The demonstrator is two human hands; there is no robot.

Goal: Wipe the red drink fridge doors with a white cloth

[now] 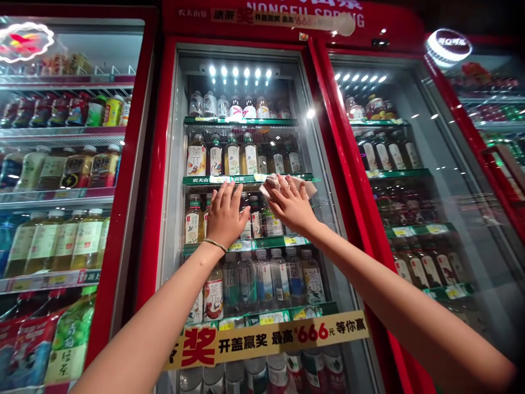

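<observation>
My left hand (227, 212) rests with fingers spread against the glass door (324, 273) of a red drinks fridge, a thin band around its wrist. To its right, my right hand (290, 201) presses a crumpled pale cloth (305, 187) flat to the same glass. Folds of the cloth stick out above and to the right of the fingers; the part under the palm is hidden. Behind the glass, bottled drinks (241, 154) stand in rows on shelves with green price strips (199, 180).
A yellow printed strip (279, 336) runs across the lower part of the door. On the left stands another red-framed fridge (127, 164) full of bottles. Further fridge doors (410, 180) line the right, one with a handle (504, 169). A red sign panel (287, 24) tops the middle fridge.
</observation>
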